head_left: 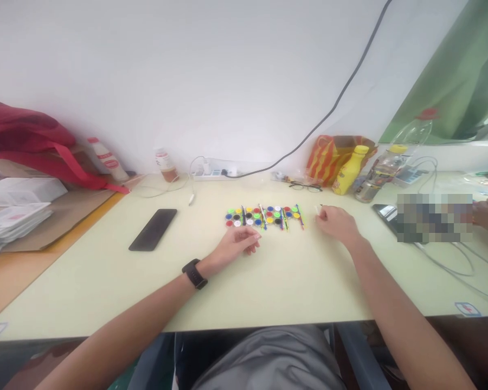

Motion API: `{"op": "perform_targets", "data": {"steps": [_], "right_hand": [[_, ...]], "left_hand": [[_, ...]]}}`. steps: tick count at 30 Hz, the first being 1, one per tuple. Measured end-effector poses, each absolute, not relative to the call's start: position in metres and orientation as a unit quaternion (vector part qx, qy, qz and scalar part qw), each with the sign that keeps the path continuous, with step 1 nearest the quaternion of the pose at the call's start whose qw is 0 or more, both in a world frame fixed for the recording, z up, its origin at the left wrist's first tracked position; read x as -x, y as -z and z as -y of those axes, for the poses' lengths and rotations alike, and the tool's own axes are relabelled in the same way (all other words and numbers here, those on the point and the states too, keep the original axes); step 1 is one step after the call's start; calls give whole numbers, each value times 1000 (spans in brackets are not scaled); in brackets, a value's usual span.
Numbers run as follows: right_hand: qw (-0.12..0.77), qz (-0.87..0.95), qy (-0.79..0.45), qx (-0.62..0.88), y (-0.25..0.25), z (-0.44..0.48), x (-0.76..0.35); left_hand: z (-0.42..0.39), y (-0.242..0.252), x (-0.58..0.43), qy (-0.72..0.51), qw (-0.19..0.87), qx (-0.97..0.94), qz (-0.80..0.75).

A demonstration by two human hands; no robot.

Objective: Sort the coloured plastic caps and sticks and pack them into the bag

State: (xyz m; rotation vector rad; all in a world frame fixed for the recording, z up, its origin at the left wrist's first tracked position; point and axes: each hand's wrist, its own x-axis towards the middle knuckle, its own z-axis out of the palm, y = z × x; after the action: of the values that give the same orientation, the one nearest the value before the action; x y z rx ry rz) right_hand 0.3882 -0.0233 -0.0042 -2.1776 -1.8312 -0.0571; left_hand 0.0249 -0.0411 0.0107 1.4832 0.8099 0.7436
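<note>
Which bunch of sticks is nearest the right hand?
The rightmost bunch of sticks: discs lie only on its left; other bunches have discs both sides.

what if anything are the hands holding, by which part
The right hand seems to pinch a small pale thing, part unclear; the left hand shows nothing held.

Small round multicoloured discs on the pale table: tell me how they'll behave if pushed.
The small round multicoloured discs appear to lie flat, so they would probably slide rather than roll. Their small size suggests they are light. They sit close together beside thin multicoloured sticks, so pushing one could jostle its neighbours.
</note>
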Motion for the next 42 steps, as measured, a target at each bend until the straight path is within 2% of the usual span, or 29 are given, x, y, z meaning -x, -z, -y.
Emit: {"op": "perform_targets", "data": {"steps": [4, 10, 14, 17, 30, 37, 42], "right_hand": [[201, 619, 55, 757, 4, 21, -391], [472, 636, -8, 610, 0, 19, -378], [535, 621, -53, 570, -3, 19, -372], [515, 634, -28, 576, -4, 17, -372], [293, 747, -9, 597, 23, 10, -353], [288, 757, -4, 586, 21, 10, -345], [328, 748, 20, 577, 8, 17, -337]], "left_hand": [[42, -11, -25, -323, 604, -640, -347], [42, -13, -26, -325, 605, -635, -353], [42, -13, -26, -324, 607, -636, -351], [43, -12, -25, -322, 607, -635, -353], [42, -13, -25, -323, 611, -632, -350], [43, -12, -25, -327, 607, -633, -351], [44, -17, -27, -365, 593, -622, -359]]}}
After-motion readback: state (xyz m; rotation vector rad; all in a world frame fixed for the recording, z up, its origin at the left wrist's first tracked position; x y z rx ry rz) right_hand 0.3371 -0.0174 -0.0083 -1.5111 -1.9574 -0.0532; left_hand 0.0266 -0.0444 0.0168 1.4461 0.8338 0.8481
